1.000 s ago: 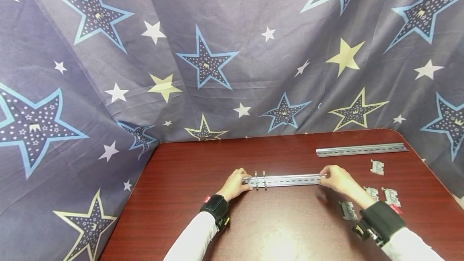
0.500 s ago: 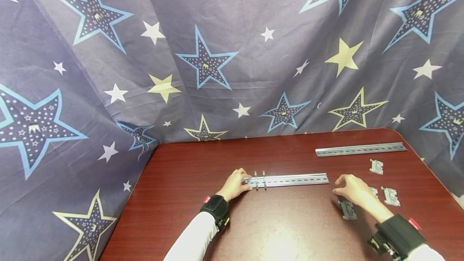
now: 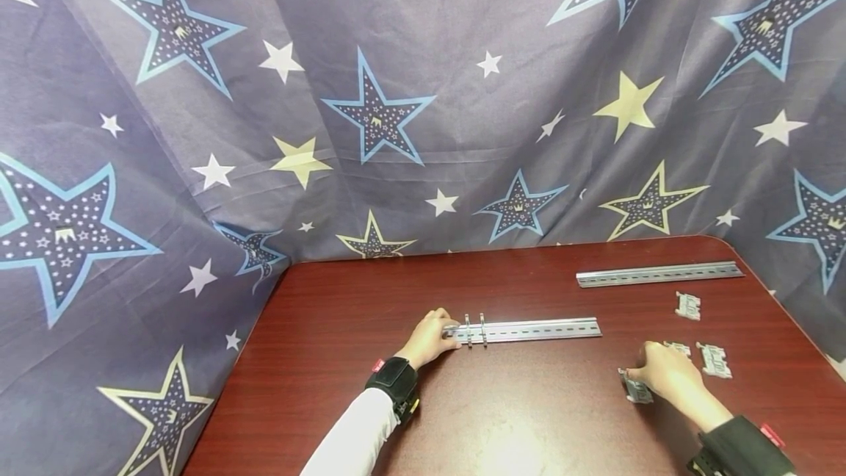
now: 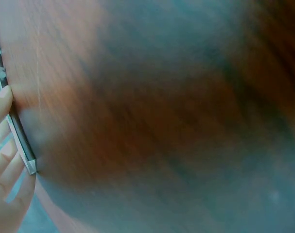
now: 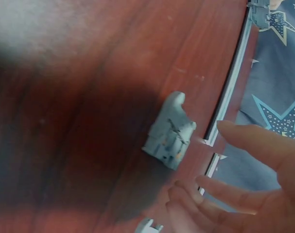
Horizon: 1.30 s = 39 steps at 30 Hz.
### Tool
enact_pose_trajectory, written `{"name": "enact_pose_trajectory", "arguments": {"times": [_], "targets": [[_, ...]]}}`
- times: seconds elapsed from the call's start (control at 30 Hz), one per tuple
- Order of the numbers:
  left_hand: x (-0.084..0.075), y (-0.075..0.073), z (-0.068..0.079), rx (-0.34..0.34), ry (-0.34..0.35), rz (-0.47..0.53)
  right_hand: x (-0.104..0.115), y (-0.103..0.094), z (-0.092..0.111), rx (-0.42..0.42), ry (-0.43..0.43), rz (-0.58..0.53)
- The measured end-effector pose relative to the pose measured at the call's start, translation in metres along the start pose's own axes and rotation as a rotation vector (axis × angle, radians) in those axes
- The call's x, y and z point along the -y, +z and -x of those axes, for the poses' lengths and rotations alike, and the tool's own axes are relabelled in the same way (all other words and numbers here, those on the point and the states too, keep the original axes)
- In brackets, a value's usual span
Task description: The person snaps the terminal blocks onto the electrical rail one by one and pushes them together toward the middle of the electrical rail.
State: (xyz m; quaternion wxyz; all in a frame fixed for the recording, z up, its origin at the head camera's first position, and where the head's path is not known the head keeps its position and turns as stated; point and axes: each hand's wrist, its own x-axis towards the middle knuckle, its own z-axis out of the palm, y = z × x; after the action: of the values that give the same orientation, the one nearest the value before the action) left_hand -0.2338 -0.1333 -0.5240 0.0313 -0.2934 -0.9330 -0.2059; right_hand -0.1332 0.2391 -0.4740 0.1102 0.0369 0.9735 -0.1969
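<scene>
My left hand (image 3: 428, 338) grips the left end of a slotted metal DIN rail (image 3: 542, 329), thumb on the near side. In the left wrist view its fingers (image 4: 8, 167) lie along the rail's edge. Two thin terminal blocks (image 3: 483, 330) stand clipped across the rail close to that hand. My right hand (image 3: 673, 374) hovers over a loose grey terminal block (image 3: 638, 391) right of the rail, overlapping it in the head view. From the right wrist, thumb and fingers are spread apart, and the block (image 5: 169, 135) lies flat on the table beside them.
A second DIN rail (image 3: 661, 275) lies at the back right of the dark red table (image 3: 370, 292). More loose terminal blocks lie on the right: one (image 3: 688, 305) below that rail, another (image 3: 715, 361) near the right wrist. A star-patterned cloth (image 3: 396, 189) hangs behind.
My right hand has let go of the rail's right end and moved right and nearer, over the loose terminal block. The left hand and the rail have stayed in place.
</scene>
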Motion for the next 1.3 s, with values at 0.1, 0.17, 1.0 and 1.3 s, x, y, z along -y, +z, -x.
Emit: {"name": "enact_pose_trajectory", "arguments": {"times": [0.1, 0.17, 1.0, 1.3], "targets": [[0.000, 0.000, 0.001, 0.004, -0.010, -0.002, -0.001, 0.004, 0.001, 0.019, 0.029, -0.002], [0.000, -0.001, 0.001, 0.003, -0.009, 0.000, -0.002, 0.006, 0.001, 0.032, 0.051, -0.001], [-0.002, -0.001, 0.001, 0.003, -0.005, -0.009, -0.002, 0.019, -0.002, -0.016, 0.062, -0.027], [-0.001, -0.001, 0.001, -0.009, 0.015, -0.024, -0.001, 0.021, -0.002, -0.065, 0.020, -0.039]]}}
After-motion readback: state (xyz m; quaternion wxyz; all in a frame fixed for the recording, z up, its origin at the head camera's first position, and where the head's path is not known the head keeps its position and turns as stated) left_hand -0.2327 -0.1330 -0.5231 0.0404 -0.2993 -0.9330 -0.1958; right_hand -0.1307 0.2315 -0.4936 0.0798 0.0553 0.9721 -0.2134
